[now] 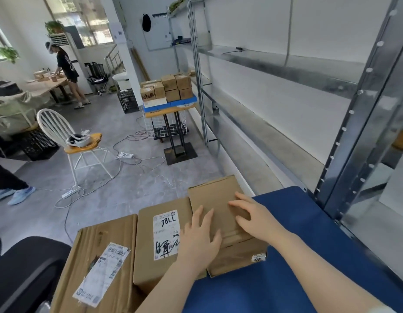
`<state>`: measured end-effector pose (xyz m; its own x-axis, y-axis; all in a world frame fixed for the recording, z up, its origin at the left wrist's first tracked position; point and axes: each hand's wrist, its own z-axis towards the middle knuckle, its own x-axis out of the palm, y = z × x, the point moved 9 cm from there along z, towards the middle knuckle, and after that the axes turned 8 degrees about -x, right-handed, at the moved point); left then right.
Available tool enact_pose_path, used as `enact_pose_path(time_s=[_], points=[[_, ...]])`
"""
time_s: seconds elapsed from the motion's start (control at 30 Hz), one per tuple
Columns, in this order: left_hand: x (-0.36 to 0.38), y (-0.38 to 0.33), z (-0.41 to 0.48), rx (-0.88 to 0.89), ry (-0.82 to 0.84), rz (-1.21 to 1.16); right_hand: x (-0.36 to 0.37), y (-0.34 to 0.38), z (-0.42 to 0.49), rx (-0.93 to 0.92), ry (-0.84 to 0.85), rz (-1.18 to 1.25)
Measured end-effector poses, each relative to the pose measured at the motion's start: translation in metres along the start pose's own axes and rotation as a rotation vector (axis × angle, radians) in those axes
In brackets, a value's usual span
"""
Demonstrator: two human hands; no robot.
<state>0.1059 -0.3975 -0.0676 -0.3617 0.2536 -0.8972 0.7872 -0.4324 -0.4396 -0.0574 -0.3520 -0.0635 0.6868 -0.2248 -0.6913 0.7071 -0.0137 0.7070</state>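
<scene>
A: Object in hand?

B: Small cardboard box [215, 196], plain brown and rectangular. The top face is flat and matte, with a crease line running across its near end. A small white sticker with digits sits on the near side wall, at its right corner.

A: Location?

B: On the blue table [313, 240], at its left edge and towards the far left corner. I cannot tell whether the box's far end overhangs the table. Its left wall touches a labelled carton [148, 240] of the same corrugated board, which carries a white shipping label with black handwriting. Left of that is a large carton [94, 245] with a scuffed top and a long barcode label stuck on at a slant.

A: Table surface?

B: Smooth, uniform blue, no visible grain. A grey metal rack [345, 136] with perforated uprights stands just beside the table's far right edge.

A: Hand pose?

B: The left hand [199, 237] lies palm down on the near left edge of the box top, fingers straight, slightly spread and pointing away. The right hand [252, 219] lies flat across the top from the right, fingers extended leftward. Both hands are spread flat and rest on the cardboard with nothing gripped. Both forearms are bare and cross the table's near edge.
</scene>
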Motion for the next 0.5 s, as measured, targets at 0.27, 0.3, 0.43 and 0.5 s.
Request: enact_pose_path(time_s=[0.27,0.3,0.43,0.5], points=[[0.016,0.003,0.001,-0.006,0.004,0.092,0.014,-0.017,-0.007,-0.04,-0.039,0.021],[0.016,0.003,0.0,-0.014,0.007,0.093,0.013,-0.016,-0.009,-0.036,-0.038,0.013],[0.001,-0.015,-0.004,-0.006,0.001,0.162,-0.017,-0.015,-0.041,0.056,-0.068,-0.018],[-0.009,-0.041,-0.004,0.038,0.033,0.185,-0.048,-0.018,-0.077,0.14,-0.109,-0.047]])
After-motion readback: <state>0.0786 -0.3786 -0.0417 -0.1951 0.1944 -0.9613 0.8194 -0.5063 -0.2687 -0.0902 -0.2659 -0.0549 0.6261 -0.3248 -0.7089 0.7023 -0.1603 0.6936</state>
